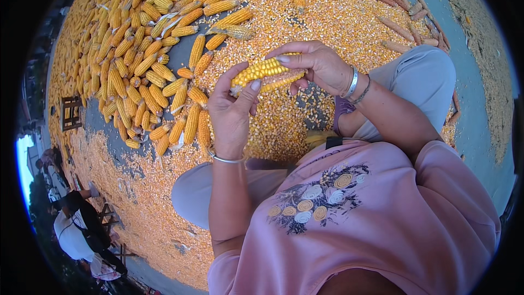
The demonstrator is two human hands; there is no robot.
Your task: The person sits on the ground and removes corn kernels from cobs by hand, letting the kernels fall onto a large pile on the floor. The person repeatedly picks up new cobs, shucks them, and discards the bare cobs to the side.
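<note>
Between my two hands is a yellow corn cob, lying roughly level above a heap of loose kernels. A strip along its side is bare of kernels, with rows still on it above and below. My left hand grips the left end, thumb in front and fingers behind. At the other end, my right hand is closed round the cob with its thumb pressed on the upper kernel rows. Parts of the fingers behind the cob are hidden.
A large pile of whole corn cobs spreads over the left and far left. Shelled cob cores lie at the upper right. Loose kernels cover much of the ground. A small wooden stool and another person are at the left.
</note>
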